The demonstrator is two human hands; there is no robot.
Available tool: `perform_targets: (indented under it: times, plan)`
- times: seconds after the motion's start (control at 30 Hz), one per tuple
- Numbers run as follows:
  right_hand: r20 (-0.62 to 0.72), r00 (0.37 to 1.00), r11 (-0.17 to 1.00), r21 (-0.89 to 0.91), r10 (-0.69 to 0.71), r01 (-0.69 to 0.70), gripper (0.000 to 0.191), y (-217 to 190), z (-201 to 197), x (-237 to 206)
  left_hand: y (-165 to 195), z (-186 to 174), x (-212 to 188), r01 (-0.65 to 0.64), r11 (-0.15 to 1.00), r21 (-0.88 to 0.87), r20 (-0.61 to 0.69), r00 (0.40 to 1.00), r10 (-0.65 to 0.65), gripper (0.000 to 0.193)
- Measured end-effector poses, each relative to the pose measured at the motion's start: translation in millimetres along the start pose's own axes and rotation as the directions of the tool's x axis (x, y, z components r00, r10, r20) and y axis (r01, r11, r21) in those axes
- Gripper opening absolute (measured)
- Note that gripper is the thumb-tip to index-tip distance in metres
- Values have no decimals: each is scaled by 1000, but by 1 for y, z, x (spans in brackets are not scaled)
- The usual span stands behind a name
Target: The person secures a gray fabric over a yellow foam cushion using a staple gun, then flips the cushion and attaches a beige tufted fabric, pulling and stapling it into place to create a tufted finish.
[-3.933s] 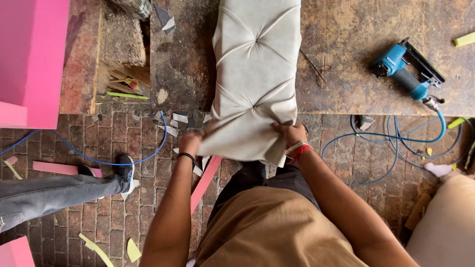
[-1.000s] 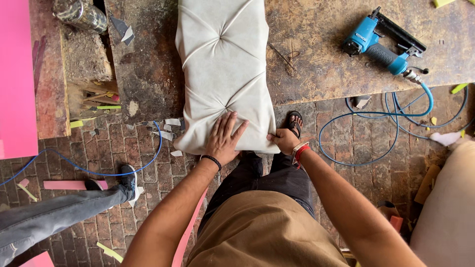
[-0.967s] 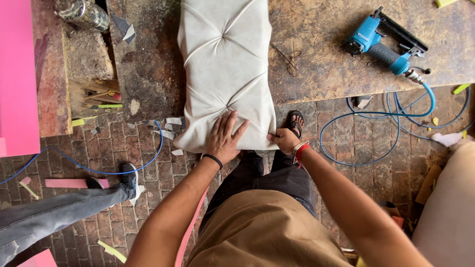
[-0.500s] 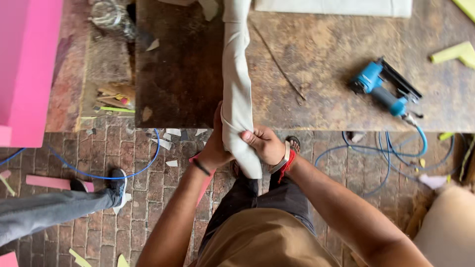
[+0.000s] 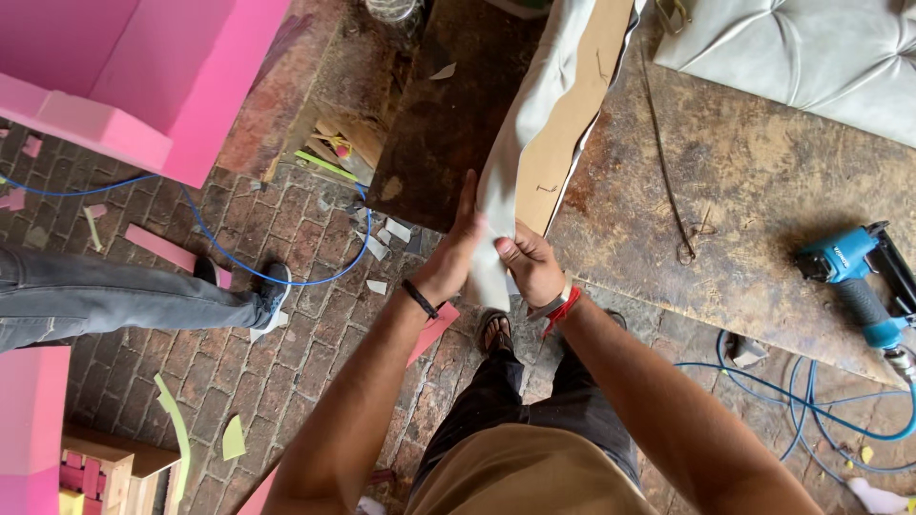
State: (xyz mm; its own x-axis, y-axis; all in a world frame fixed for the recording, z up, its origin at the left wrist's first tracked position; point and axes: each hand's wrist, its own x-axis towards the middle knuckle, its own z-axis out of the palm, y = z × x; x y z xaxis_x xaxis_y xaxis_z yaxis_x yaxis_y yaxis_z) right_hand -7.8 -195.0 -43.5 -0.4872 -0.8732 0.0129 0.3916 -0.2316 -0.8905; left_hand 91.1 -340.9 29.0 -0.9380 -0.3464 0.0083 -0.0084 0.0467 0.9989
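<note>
An off-white fabric cover with a plain tan board backing is seen on the upholstered panel (image 5: 534, 143). A pale grey-white tufted cushion (image 5: 811, 52) is shown far right. The workbench (image 5: 744, 210) is mottled brown and dark-stained. A bright blue nail gun (image 5: 854, 277) with black parts is seen at right, with blue hose (image 5: 811, 401) below. Pink foam blocks (image 5: 143, 67) are seen far left. The brick floor (image 5: 286, 315) is reddish-brown, patterned in staggered courses. A black wristband and a red one are worn.
</note>
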Motion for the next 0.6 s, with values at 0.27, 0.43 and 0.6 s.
perform_targets:
  times: [0.27,0.43,0.6]
  plan:
    - [64,990,943,-317,128,-101,21,-51,-34,-13,41,50,-4,10,883,468,-82,996,32,94]
    - [-462,825,573,-598,325,-560,23,-95,-99,-59,47,73,14,108,811,575,-187,982,2,98]
    - [-603,620,-34,-702,-502,-711,59,-163,-245,-143,42,59,11,255,786,563,-329,942,-69,91]
